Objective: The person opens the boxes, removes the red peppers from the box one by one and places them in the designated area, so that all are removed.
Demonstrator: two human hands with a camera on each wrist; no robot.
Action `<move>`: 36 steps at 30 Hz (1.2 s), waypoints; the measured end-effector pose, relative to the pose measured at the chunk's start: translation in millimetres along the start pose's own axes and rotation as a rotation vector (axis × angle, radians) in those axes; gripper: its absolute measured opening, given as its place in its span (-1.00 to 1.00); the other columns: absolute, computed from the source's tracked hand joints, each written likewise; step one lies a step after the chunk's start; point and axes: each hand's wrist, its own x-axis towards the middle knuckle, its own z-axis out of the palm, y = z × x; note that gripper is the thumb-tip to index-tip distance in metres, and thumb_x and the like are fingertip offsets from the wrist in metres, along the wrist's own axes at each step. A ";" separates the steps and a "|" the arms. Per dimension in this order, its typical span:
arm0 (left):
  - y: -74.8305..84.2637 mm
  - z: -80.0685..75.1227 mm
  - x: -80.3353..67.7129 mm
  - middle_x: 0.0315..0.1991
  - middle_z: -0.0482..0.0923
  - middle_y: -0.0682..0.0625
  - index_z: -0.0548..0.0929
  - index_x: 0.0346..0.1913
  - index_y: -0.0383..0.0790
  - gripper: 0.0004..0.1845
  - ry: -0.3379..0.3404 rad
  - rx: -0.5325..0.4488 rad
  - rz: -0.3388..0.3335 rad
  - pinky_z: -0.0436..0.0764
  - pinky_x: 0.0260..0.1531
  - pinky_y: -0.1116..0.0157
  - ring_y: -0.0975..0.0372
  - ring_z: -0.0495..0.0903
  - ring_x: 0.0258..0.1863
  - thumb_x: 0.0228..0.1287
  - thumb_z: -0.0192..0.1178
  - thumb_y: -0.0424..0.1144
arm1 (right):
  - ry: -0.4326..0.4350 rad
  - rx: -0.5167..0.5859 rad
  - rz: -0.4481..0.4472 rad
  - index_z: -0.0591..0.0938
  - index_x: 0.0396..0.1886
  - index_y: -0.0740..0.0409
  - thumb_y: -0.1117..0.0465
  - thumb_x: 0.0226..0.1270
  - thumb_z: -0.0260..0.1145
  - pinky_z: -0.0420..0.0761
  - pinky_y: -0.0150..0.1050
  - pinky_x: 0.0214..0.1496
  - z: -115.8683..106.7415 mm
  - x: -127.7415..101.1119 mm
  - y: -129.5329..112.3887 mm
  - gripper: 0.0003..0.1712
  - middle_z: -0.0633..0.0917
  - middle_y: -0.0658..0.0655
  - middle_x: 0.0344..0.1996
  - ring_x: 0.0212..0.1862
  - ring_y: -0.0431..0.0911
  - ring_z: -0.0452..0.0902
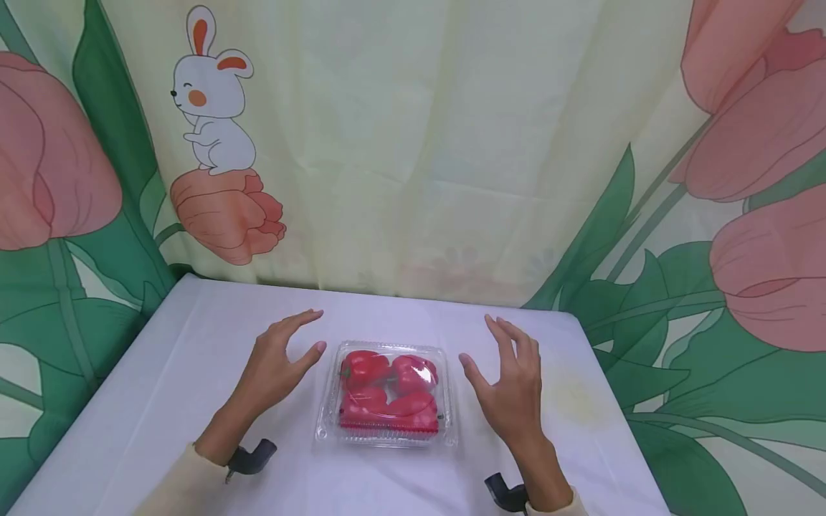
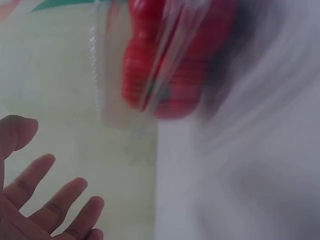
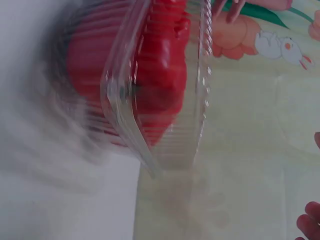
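Clear plastic clamshell box (image 1: 386,394) sat closed near the front middle of the white-covered table (image 1: 161,373), packed with red bell peppers (image 1: 387,390). Lid down over the base, a ribbed red edge visible along the near side.

Left hand (image 1: 274,365) hovered just left of the box, fingers spread and relaxed, thumb tip near the box's upper left corner; touching or just short of it, impossible to tell. Nothing held. Right hand (image 1: 510,387) hovered just right of the box, fingers likewise spread and slightly bent, thumb pointing toward the box's right wall, a small gap seen between them. Nothing held there either. Box between the two hands, both palms turned inward toward it.

Seen from the left wrist: blurred box (image 2: 165,60) with the red peppers inside, open fingers (image 2: 50,200) low in the corner, apart from the box. Seen from the right wrist: the same box (image 3: 155,85) close up and blurred, transparent lid edge and hinge clear against the red, only fingertips (image 3: 310,220) at the frame's lower right edge.

Behind the table, a hanging cloth backdrop (image 1: 413,143) printed with pink tulips, green leaves and a white cartoon rabbit (image 1: 209,93). Cream sleeves (image 1: 174,487) and dark wrist mounts (image 1: 252,459) at the bottom of the head view.
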 end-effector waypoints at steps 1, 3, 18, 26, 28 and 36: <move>-3.0 3.0 -3.6 0.35 0.49 -0.06 0.50 0.35 0.05 -0.43 -0.011 -0.056 -0.038 0.38 0.27 -0.29 -0.06 0.42 0.36 0.29 0.34 -0.06 | 0.024 0.023 -0.011 0.45 0.41 -0.12 -0.07 0.06 0.54 0.63 0.15 0.10 1.2 -2.5 -2.5 -0.13 0.53 0.10 0.30 0.24 0.02 0.44; -10.5 9.5 -11.4 0.34 0.51 0.00 0.52 0.34 0.10 -0.46 -0.040 -0.162 -0.115 0.40 0.27 -0.26 -0.03 0.43 0.36 0.31 0.32 -0.01 | 0.068 0.060 -0.026 0.50 0.37 -0.10 -0.03 0.06 0.55 0.67 0.09 0.05 4.0 -8.1 -8.5 -0.18 0.57 0.08 0.24 0.20 -0.02 0.47; -45.8 53.4 -48.0 0.40 0.43 -0.10 0.37 0.42 -0.06 -0.42 -0.171 -0.861 -0.456 0.61 0.11 0.38 0.38 0.59 0.21 0.38 0.26 -0.20 | 0.221 0.270 -0.026 0.65 0.13 0.08 0.05 0.00 0.60 0.50 -0.58 0.09 32.9 -58.1 -63.3 -0.35 0.66 0.09 -0.02 -0.01 -0.12 0.51; -47.6 62.9 -53.1 0.39 0.45 -0.07 0.33 0.44 -0.08 -0.35 -0.172 -0.999 -0.529 0.59 0.13 0.42 0.37 0.58 0.23 0.35 0.29 -0.19 | 0.233 0.360 -0.008 0.65 0.10 0.08 0.14 -0.13 0.67 0.60 -0.50 0.01 50.7 -85.8 -89.7 -0.31 0.67 0.06 -0.01 -0.02 -0.17 0.50; -48.0 64.1 -53.5 0.39 0.46 -0.06 0.33 0.45 -0.09 -0.35 -0.164 -1.011 -0.529 0.57 0.15 0.43 0.37 0.58 0.23 0.34 0.29 -0.20 | 0.230 0.371 0.000 0.65 0.10 0.07 0.17 -0.16 0.68 0.58 -0.50 0.03 55.5 -91.8 -96.6 -0.30 0.67 0.04 -0.01 -0.02 -0.19 0.50; -48.1 67.6 -55.5 0.35 0.51 0.00 0.35 0.44 -0.16 -0.37 -0.142 -1.034 -0.521 0.55 0.16 0.45 0.40 0.56 0.24 0.35 0.28 -0.23 | 0.217 0.398 0.030 0.66 0.05 0.03 0.17 -0.18 0.70 0.45 -0.37 0.21 74.1 -111.5 -118.5 -0.32 0.67 -0.03 -0.06 0.02 -0.17 0.52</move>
